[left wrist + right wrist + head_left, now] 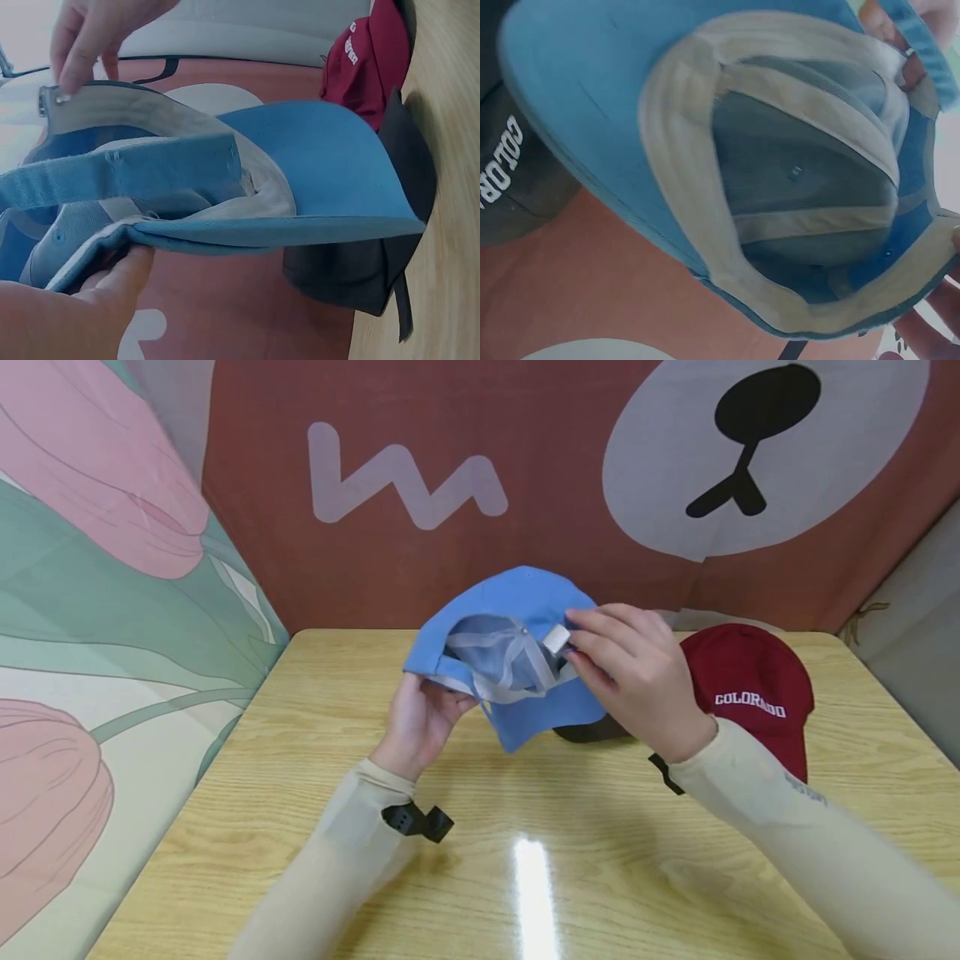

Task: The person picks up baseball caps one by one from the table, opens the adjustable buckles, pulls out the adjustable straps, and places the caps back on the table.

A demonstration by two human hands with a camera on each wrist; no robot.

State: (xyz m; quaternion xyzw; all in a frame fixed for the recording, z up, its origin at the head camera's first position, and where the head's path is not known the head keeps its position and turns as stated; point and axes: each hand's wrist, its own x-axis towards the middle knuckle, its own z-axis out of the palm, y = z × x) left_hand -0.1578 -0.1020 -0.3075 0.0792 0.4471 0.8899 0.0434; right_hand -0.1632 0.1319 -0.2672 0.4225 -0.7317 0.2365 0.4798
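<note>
A light blue baseball cap (525, 593) is held up over the table, its pale inner band and lining showing. My left hand (420, 722) grips the cap's edge on the left. On the right, my right hand (637, 664) pinches the opposite edge of the back opening, beside a small silver buckle (557, 639). In the left wrist view the blue back strap (165, 169) juts out with its end free, apart from the buckle. The cap's brim (322, 157) points down toward the table.
On the wooden table (262, 860) at the right lies a dark red cap (757, 668) with white COLORADO lettering. A black cap (337, 274) sits beside it, mostly hidden behind the blue one in the head view. A printed cloth (450, 560) hangs behind the table.
</note>
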